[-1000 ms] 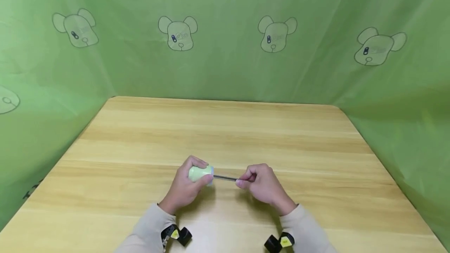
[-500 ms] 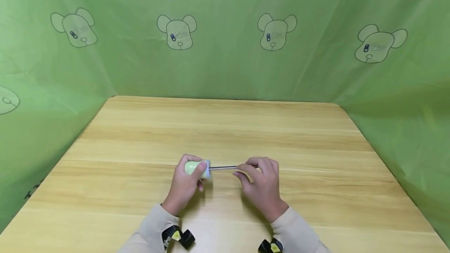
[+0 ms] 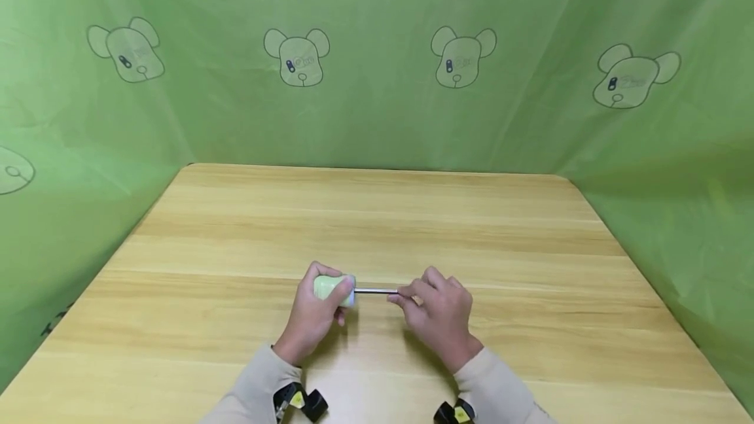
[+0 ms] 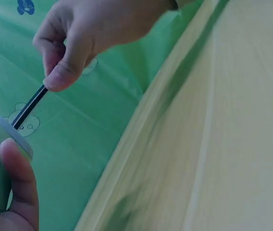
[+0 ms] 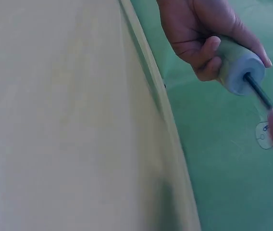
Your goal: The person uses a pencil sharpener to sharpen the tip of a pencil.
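In the head view, a pale green barrel-shaped pencil sharpener (image 3: 326, 287) with a bluish end cap lies in my left hand (image 3: 310, 315), held above the table. The thumb presses near the cap, and the fingers wrap round the body. A dark pencil (image 3: 377, 291) sticks out of the hole in the middle of the cap, pointing right. My right hand (image 3: 442, 313) pinches the pencil's free end between thumb and fingertips. The right wrist view shows the sharpener's cap (image 5: 244, 77) face with the pencil in its hole. Whatever part of the pencil is inside stays hidden.
A wooden table (image 3: 377, 221) spreads beneath both hands. Green cloth (image 3: 377, 116) printed with bear heads hangs behind it and along both sides. Small black cameras (image 3: 315, 404) are strapped to the wrists over light sleeves.
My right hand has turned from thumb below to knuckles up, rolling about the pencil, and its fingers have shifted. The left hand still holds the sharpener, moving only slightly.
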Motion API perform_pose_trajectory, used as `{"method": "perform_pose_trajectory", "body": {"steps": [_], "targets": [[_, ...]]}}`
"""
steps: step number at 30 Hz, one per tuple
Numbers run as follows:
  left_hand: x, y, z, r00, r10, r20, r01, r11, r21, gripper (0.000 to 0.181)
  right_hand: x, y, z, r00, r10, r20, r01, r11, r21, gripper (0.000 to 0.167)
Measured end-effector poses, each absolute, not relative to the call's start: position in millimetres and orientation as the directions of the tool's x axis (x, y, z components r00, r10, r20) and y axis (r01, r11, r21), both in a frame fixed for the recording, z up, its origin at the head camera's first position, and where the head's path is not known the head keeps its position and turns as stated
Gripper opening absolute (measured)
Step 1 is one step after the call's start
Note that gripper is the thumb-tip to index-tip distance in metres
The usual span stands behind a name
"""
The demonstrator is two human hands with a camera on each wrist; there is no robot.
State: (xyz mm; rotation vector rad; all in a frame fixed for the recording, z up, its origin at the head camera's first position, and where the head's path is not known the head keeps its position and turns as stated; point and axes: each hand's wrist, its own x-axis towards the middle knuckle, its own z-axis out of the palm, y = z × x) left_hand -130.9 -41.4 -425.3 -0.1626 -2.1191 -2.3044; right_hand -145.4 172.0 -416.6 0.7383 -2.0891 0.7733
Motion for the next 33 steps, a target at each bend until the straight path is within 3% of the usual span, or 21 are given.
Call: {"method": "perform_pose_trajectory", "body": {"steps": [2, 3, 5, 6, 8, 11, 17, 23, 28, 31, 33], "targets": [[-130, -42, -426, -0.991, 0.084, 0.103, 0.102, -0.017, 0.995, 0.028, -141, 174, -409, -0.796, -0.263, 0.545, -0.571, 0.625, -0.532, 0.022], [-130, -43, -426, -0.988, 0.094, 0.119, 0.121, 0.019, 0.992, 0.026, -139, 175, -405, -0.885, -0.260, 0.387, -0.459, 0.629, -0.627, 0.022], [-129, -44, -425, -0.985, 0.106, 0.139, 0.146, 0.064, 0.987, 0.024, -137, 175, -400, -0.961, -0.234, 0.149, -0.269, 0.663, -0.699, 0.022], [-129, -44, -425, -0.983, 0.108, 0.147, 0.155, 0.072, 0.985, 0.023, -137, 174, -400, -0.967, -0.229, 0.112, -0.241, 0.678, -0.694, 0.021], [-129, -44, -426, -0.983, 0.095, 0.159, 0.166, 0.073, 0.983, 0.022, -137, 173, -404, -0.959, -0.216, 0.186, -0.285, 0.729, -0.623, 0.018], [-130, -43, -427, -0.988, 0.061, 0.143, 0.147, 0.057, 0.988, 0.025, -136, 171, -413, -0.891, -0.187, 0.413, -0.386, 0.790, -0.476, 0.015], [-132, -42, -426, -0.992, -0.016, 0.129, 0.129, -0.011, 0.992, 0.030, -140, 171, -421, -0.659, -0.193, 0.727, -0.591, 0.731, -0.341, 0.032], [-131, -43, -422, -0.993, 0.006, 0.116, 0.116, -0.047, 0.992, 0.030, -147, 175, -420, -0.461, -0.195, 0.866, -0.726, 0.644, -0.242, 0.028], [-129, -42, -419, -0.994, 0.043, 0.100, 0.098, -0.039, 0.994, 0.030, -152, 179, -421, -0.421, -0.193, 0.886, -0.760, 0.608, -0.229, 0.040], [-129, -43, -420, -0.994, 0.060, 0.089, 0.088, -0.023, 0.996, 0.030, -151, 179, -422, -0.466, -0.218, 0.857, -0.740, 0.627, -0.243, 0.037], [-130, -44, -420, -0.994, 0.070, 0.088, 0.088, -0.008, 0.996, 0.030, -149, 179, -420, -0.539, -0.237, 0.808, -0.707, 0.649, -0.281, 0.034]]}}
